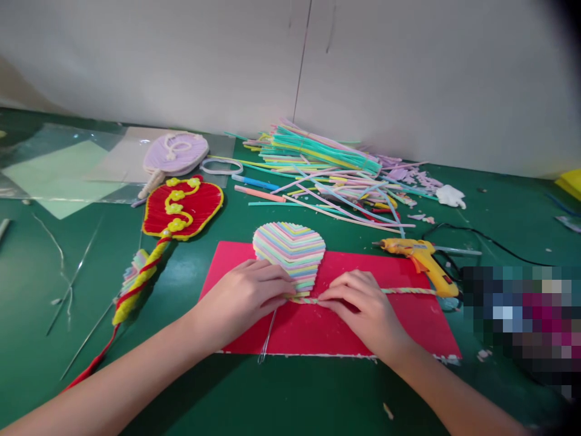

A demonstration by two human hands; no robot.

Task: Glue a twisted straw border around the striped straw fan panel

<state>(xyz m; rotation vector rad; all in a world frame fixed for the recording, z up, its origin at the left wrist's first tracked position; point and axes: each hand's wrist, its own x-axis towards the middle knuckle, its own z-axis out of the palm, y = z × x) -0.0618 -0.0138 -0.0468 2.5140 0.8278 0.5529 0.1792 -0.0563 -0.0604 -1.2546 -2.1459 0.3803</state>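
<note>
A pastel striped fan-shaped piece [290,249] lies on a red sheet [390,330], its narrow end toward me. Across that end runs a twisted pastel cord [310,300], which continues right past the sheet's middle. My left hand [247,297] pinches the cord at its left end, beside the striped piece. With thumb and fingers closed, my right hand [363,306] grips the same cord a little to the right. A thin wire loop [267,339] sticks out below my left fingers.
A yellow glue gun [420,257] with a cable lies at right. Behind are pastel pipe cleaners [322,151] and scraps. To the left rest a red and yellow fan [181,209], a lilac fan [175,151] and thin wires [70,281]. A wall stands behind the green table [290,399].
</note>
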